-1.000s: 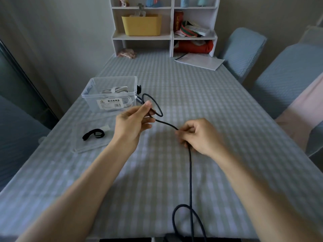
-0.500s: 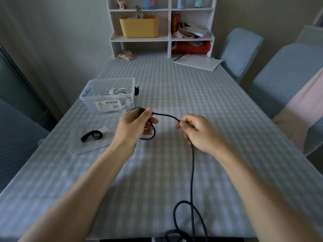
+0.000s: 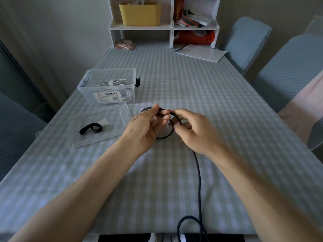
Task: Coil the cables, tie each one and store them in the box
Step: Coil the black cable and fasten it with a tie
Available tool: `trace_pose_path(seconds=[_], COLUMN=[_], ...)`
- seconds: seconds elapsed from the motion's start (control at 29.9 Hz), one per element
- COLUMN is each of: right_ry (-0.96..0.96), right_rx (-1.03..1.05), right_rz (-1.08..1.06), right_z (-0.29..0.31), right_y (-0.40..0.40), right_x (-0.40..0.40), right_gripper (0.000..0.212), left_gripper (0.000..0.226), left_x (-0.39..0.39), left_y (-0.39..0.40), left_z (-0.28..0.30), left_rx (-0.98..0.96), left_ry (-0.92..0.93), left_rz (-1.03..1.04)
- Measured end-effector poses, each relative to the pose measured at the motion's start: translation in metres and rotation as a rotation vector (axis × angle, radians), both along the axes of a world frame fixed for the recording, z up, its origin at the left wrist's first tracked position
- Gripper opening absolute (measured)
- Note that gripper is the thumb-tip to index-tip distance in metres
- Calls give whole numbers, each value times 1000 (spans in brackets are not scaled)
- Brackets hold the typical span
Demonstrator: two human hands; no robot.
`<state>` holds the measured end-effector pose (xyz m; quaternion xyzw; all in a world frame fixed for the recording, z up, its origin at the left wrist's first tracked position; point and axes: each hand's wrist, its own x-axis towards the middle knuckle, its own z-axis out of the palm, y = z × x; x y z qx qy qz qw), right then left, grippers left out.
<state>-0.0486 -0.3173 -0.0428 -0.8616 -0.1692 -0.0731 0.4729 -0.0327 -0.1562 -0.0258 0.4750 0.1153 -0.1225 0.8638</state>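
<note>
Table (image 3: 174,81), long, covered in pale blue-grey checked cloth; grey walls behind. White shelf unit (image 3: 172,27) at far end, holding yellow bin (image 3: 140,13) and red bundle (image 3: 194,38). White papers (image 3: 201,52) near far right edge. Padded blue chairs (image 3: 248,41) along right side. Clear box (image 3: 109,87) at left, white coiled cables inside; clear lid (image 3: 99,127) just in front, black strap tie (image 3: 90,128) lying on it. Dark cable (image 3: 198,173) at centre, small loop raised over cloth, remainder trailing to near edge. Left hand (image 3: 146,127) pinching loop top between thumb and fingers. Right hand (image 3: 194,131) curled around cable, fingertips meeting left.
</note>
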Motion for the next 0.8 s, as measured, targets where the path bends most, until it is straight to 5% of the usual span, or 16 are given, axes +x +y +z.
trace_pose_path(seconds=[0.13, 0.27, 0.37, 0.5, 0.6, 0.8], right_ry=[9, 163, 187, 110, 32, 174], right_rx=[-74, 90, 172, 22, -87, 117], right_rz=[-92, -157, -207, -149, -86, -62], right_z=[-3, -6, -5, 0, 2, 4], right_y=[5, 1, -4, -11, -9, -6], right_x=[3, 9, 11, 8, 5, 4], right_gripper=[14, 22, 25, 32, 30, 24], left_gripper=[22, 22, 22, 18, 49, 65], left_x=[3, -2, -8, -9, -1, 0], left_y=[0, -1, 6, 16, 15, 12], left_z=[-2, -1, 5, -2, -15, -18], left_rx=[-26, 44, 428, 1207, 1443, 1612], left_ry=[14, -13, -135, -797, -1014, -965], left_rz=[1, -57, -75, 224, 43, -118])
